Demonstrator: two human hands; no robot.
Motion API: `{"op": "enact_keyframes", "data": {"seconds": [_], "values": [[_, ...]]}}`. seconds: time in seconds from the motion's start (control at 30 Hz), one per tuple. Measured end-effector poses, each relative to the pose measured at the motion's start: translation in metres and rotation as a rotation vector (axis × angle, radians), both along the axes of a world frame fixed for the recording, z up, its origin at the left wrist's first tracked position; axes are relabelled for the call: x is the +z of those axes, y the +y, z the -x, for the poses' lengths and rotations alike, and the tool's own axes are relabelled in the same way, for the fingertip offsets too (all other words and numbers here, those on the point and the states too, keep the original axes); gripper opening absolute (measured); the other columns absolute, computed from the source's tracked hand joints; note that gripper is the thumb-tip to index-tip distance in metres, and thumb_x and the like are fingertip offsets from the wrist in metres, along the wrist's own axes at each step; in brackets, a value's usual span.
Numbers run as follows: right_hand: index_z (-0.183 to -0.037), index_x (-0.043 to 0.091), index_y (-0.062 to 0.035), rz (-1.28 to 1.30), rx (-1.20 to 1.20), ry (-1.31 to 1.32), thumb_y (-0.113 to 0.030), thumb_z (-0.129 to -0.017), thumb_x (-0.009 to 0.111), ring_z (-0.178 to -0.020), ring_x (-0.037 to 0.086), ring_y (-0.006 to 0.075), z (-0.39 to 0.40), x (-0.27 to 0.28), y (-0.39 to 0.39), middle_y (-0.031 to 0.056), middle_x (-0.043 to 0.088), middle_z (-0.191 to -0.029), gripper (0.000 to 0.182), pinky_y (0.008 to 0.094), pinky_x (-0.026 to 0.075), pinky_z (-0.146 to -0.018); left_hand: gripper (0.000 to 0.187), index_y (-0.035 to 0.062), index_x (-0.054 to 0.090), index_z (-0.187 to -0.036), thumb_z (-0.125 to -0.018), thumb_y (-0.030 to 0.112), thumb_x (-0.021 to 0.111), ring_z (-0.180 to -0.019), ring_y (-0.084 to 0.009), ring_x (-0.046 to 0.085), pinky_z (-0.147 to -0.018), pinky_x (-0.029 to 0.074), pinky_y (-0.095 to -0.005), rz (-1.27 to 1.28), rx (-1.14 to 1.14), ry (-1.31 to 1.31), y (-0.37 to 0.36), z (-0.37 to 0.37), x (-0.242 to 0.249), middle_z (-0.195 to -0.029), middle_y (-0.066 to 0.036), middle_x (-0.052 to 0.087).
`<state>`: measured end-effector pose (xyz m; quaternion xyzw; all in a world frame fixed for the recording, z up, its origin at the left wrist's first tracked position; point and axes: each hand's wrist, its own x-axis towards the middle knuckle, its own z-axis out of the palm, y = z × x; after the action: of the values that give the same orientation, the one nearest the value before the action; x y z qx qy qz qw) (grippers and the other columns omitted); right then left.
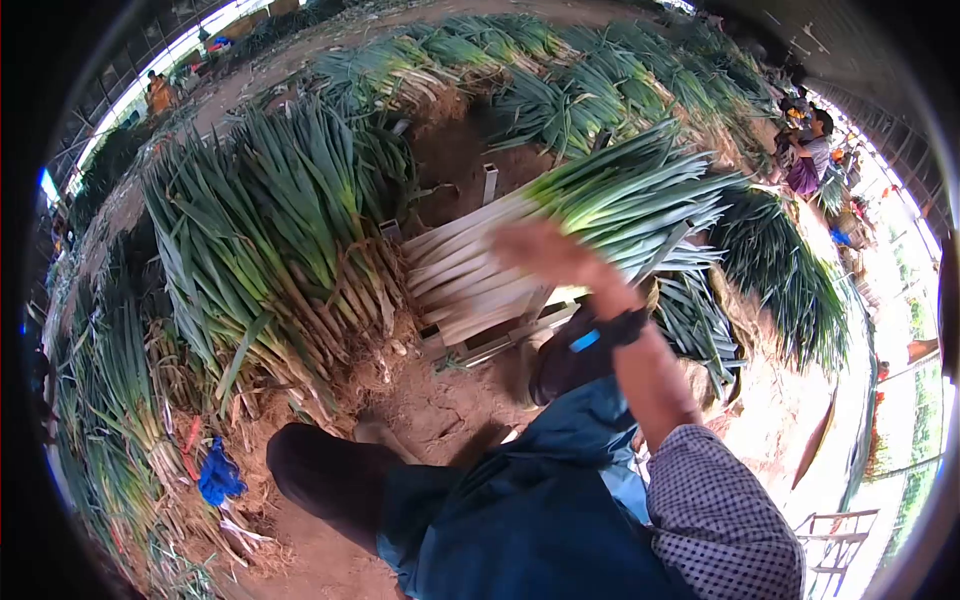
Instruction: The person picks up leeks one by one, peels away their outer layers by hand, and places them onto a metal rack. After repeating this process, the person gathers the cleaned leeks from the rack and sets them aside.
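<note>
My right hand (545,256), smeared by motion, is over a row of cleaned leeks (470,262). I cannot make out its fingers or whether they touch the stalks. The leeks lie side by side on a low metal frame (490,348), white ends to the left and green leaves to the upper right. Left of them leans a large heap of uncleaned leeks (270,240) with brown outer skin and soil on the roots. My left hand is not in view.
More leek bundles (440,58) lie at the back, with another dark green bundle (775,265) to the right. A blue plastic scrap (220,472) lies on the soil at lower left. Another person (812,155) sits at the far right. My knees are close below the frame.
</note>
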<state>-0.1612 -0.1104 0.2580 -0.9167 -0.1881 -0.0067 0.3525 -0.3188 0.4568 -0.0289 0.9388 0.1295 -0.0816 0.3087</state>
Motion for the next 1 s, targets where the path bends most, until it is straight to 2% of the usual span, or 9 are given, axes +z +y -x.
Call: {"op": "enact_keyframes", "data": {"seconds": [0.03, 0.07, 0.2, 0.43, 0.67, 0.73, 0.8, 0.9, 1.0], "values": [[-0.125, 0.062, 0.0, -0.169, -0.263, -0.092, -0.037, -0.102, 0.052, -0.091, 0.069, 0.0235, 0.01, 0.021, -0.032, 0.0132, 0.069, -0.107, 0.044, 0.037, 0.055, -0.087, 0.032, 0.004, 0.072, -0.094, -0.094, 0.033, 0.058, -0.07, -0.0201, 0.064, -0.06, 0.05, -0.0379, 0.003, 0.013, 0.019, 0.006, 0.004, -0.002, -0.083, -0.008, 0.069], [-0.123, 0.063, 0.0011, -0.761, -0.056, -0.204, -0.033, -0.101, 0.056, -0.088, 0.069, 0.0227, 0.017, 0.027, -0.068, 0.0136, 0.07, -0.103, 0.04, 0.0368, 0.057, -0.084, 0.032, 0.004, 0.072, -0.095, -0.094, 0.033, 0.058, -0.07, -0.02, 0.064, -0.06, 0.05, -0.0378, 0.004, 0.028, 0.035, 0.011, 0.006, -0.005, -0.083, -0.008, 0.069], [-0.113, 0.067, 0.0026, -0.685, -0.504, -0.484, -0.022, -0.1, 0.062, -0.079, 0.07, 0.019, 0.102, 0.097, -0.108, 0.0125, 0.071, -0.092, 0.029, 0.0325, 0.058, -0.077, 0.032, 0.0041, 0.072, -0.095, -0.094, 0.033, 0.058, -0.07, -0.0195, 0.064, -0.06, 0.05, -0.0374, 0.015, 0.091, 0.101, 0.034, 0.017, -0.015, -0.083, -0.007, 0.069], [-0.104, 0.068, 0.006, -0.576, -0.521, -0.37, -0.011, -0.098, 0.062, -0.07, 0.067, 0.014, 0.161, 0.078, -0.137, 0.01, 0.07, -0.083, 0.019, 0.0271, 0.056, -0.067, 0.032, 0.0042, 0.072, -0.096, -0.094, 0.033, 0.058, -0.071, -0.0187, 0.064, -0.06, 0.05, -0.0367, 0.06, 0.192, 0.11, 0.084, -0.002, 0.003, -0.084, -0.006, 0.069], [-0.106, 0.065, 0.0053, -0.52, -0.435, -0.211, -0.012, -0.098, 0.063, -0.075, 0.067, 0.0118, 0.135, 0.057, -0.116, 0.0077, 0.069, -0.084, 0.019, 0.0255, 0.055, -0.067, 0.021, 0.0009, 0.069, -0.104, -0.096, 0.017, 0.057, -0.069, -0.014, 0.061, -0.062, 0.05, -0.0275, 0.388, -0.002, -0.491, 0.144, -0.096, 0.089, -0.083, -0.002, 0.066], [-0.105, 0.065, 0.0055, -0.538, -0.309, -0.171, -0.011, -0.098, 0.063, -0.075, 0.067, 0.012, 0.113, 0.053, -0.109, 0.0082, 0.069, -0.084, 0.018, 0.0256, 0.055, -0.067, 0.028, -0.0012, 0.066, -0.118, -0.097, 0.016, 0.058, -0.081, -0.0143, 0.061, -0.07, 0.053, -0.0277, 0.326, -0.208, -0.463, 0.068, -0.101, 0.182, -0.097, -0.006, 0.067], [-0.115, 0.062, 0.0052, -0.507, -0.296, -0.139, -0.012, -0.098, 0.063, -0.074, 0.067, 0.0127, 0.094, 0.06, -0.087, 0.0086, 0.069, -0.084, 0.024, 0.0262, 0.055, -0.066, 0.035, -0.0024, 0.063, -0.125, -0.1, 0.021, 0.057, -0.094, -0.0143, 0.064, -0.078, 0.054, -0.0297, 0.112, -0.181, -0.422, -0.007, -0.094, 0.259, -0.107, -0.008, 0.068], [-0.14, 0.046, 0.0033, -0.631, -0.106, -0.242, -0.016, -0.097, 0.066, -0.068, 0.064, 0.0115, 0.05, 0.073, -0.054, 0.0071, 0.066, -0.077, 0.051, 0.0263, 0.053, -0.064, 0.035, -0.003, 0.063, -0.125, -0.098, 0.019, 0.06, -0.087, -0.0148, 0.067, -0.072, 0.052, -0.0275, 0.28, -0.083, -0.448, -0.011, -0.136, 0.249, -0.1, -0.01, 0.07], [-0.142, 0.044, 0.0027, -0.557, -0.364, -0.299, -0.033, -0.094, 0.07, -0.063, 0.059, 0.0092, -0.023, 0.121, 0.008, 0.0046, 0.064, -0.073, 0.065, 0.0257, 0.051, -0.06, 0.031, -0.0021, 0.066, -0.119, -0.096, 0.019, 0.063, -0.077, -0.0149, 0.067, -0.065, 0.051, -0.0246, 0.496, 0.078, -0.479, -0.026, -0.17, 0.243, -0.091, -0.009, 0.07]]}}
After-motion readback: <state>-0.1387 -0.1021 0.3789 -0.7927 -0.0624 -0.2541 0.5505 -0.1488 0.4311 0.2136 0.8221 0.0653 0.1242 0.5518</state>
